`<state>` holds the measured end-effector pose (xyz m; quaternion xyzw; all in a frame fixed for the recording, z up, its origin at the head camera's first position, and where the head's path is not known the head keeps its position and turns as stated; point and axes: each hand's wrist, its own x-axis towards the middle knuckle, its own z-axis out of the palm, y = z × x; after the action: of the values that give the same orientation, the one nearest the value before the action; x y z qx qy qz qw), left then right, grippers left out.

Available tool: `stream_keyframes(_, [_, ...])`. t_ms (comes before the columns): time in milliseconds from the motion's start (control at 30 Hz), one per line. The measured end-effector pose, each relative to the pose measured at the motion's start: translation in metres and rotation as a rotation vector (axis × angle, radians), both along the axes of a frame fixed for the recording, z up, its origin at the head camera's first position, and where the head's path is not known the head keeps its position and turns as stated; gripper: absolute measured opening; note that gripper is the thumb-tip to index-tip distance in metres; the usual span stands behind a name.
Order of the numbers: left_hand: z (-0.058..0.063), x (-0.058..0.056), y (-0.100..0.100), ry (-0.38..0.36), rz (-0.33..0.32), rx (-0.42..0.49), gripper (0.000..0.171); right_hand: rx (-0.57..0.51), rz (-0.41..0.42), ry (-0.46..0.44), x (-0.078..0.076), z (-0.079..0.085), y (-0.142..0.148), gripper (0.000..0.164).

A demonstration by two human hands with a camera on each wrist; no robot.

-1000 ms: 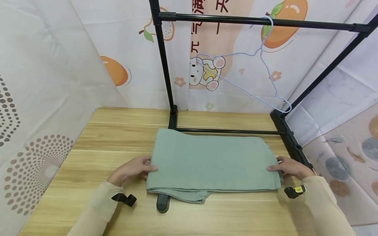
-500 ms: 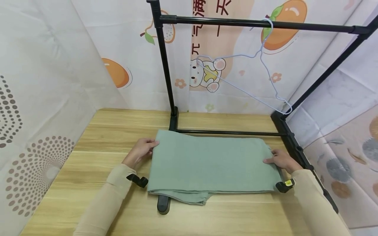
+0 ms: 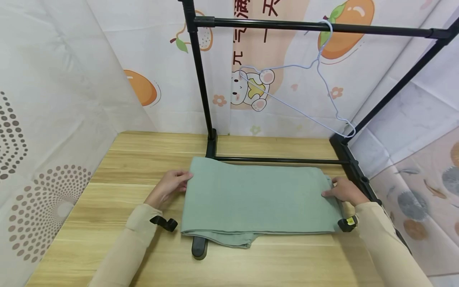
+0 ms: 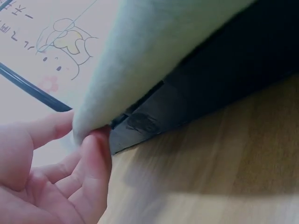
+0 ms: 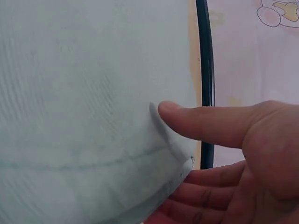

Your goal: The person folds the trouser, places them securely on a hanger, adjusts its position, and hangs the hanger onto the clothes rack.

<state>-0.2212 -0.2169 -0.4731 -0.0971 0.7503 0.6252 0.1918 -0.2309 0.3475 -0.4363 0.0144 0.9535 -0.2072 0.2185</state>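
Note:
A pair of sage-green trousers (image 3: 258,199) lies folded into a long rectangle, with a pointed flap sticking out along its near edge. At the left end, near the far corner, my left hand (image 3: 169,186) pinches the folded edge. In the left wrist view the thumb and index finger of the left hand (image 4: 60,172) meet around that fold, which is lifted off the surface. My right hand (image 3: 346,190) holds the right end. Its thumb presses on top while the other fingers of the right hand (image 5: 266,149) go beneath the hem, as the right wrist view shows.
Under the trousers stands a black garment rack (image 3: 211,147) on a wood-grain table (image 3: 136,155). A pale blue wire hanger (image 3: 317,59) hangs from its upper bar (image 3: 265,24). Printed curtains (image 3: 172,79) close off the back and sides.
My left hand has moved from the middle of the left edge up to near the far corner. The right hand has also shifted a little farther up its end. The trousers have barely moved.

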Motion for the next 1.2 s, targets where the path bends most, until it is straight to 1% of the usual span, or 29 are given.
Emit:
stream_keyframes(67, [0.0, 0.002, -0.002, -0.004, -0.023, 0.014, 0.049, 0.008, 0.012, -0.001, 0.0, 0.002, -0.001, 0.082])
stream_keyframes(133, [0.0, 0.004, -0.003, -0.009, -0.046, 0.02, 0.049, -0.005, 0.015, 0.001, 0.0, 0.001, -0.002, 0.079])
stream_keyframes(267, [-0.001, 0.007, -0.004, 0.002, -0.068, 0.012, 0.041, -0.044, 0.001, 0.025, 0.001, -0.006, -0.001, 0.071])
stream_keyframes(400, [0.0, 0.008, -0.003, 0.02, -0.057, -0.002, 0.033, -0.039, -0.003, 0.058, 0.002, -0.012, -0.003, 0.068])
stream_keyframes(500, [0.0, 0.008, -0.002, 0.025, -0.051, 0.004, 0.032, -0.012, -0.003, 0.073, 0.004, -0.01, -0.003, 0.071])
stream_keyframes(667, [-0.001, 0.008, 0.0, 0.025, -0.047, 0.015, 0.032, 0.022, 0.011, 0.107, 0.007, 0.006, -0.001, 0.072])
stream_keyframes(900, [-0.002, 0.01, 0.001, 0.017, -0.042, 0.011, 0.026, 0.027, 0.063, 0.134, 0.003, 0.033, -0.005, 0.063])
stream_keyframes(1067, [0.0, 0.01, 0.002, 0.005, -0.04, -0.01, 0.029, 0.02, 0.099, 0.213, -0.002, 0.05, -0.008, 0.056])
stream_keyframes(1200, [0.001, 0.009, 0.002, -0.005, -0.036, -0.029, 0.034, 0.003, 0.103, 0.262, -0.005, 0.062, -0.01, 0.053])
